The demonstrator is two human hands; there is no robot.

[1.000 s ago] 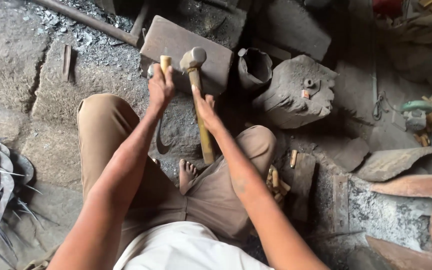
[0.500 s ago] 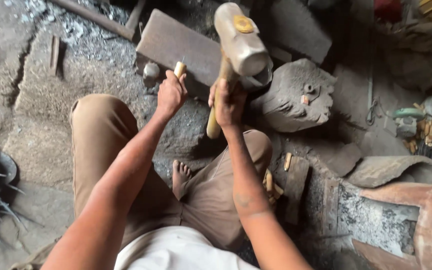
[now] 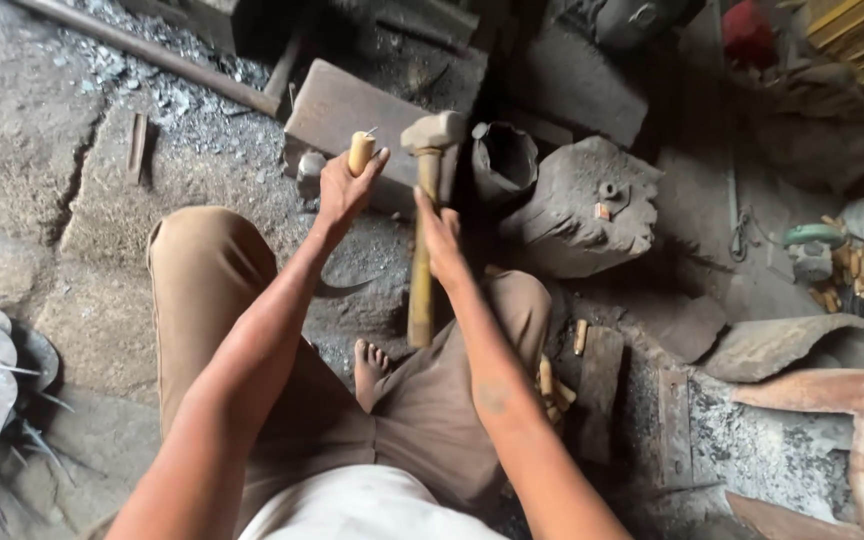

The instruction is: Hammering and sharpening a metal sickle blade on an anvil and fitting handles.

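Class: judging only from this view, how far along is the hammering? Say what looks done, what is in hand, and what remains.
Done: nothing finished can be made out. In hand: the left hand grips a wooden handle stood on the metal block; the right hand holds the hammer, its head down beside that handle. Left: cannot tell; more wooden handles lie by the right knee.

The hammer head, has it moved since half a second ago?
Yes. The hammer head has come down from its raised position and now sits low at the flat block, beside the wooden handle held by the left hand.
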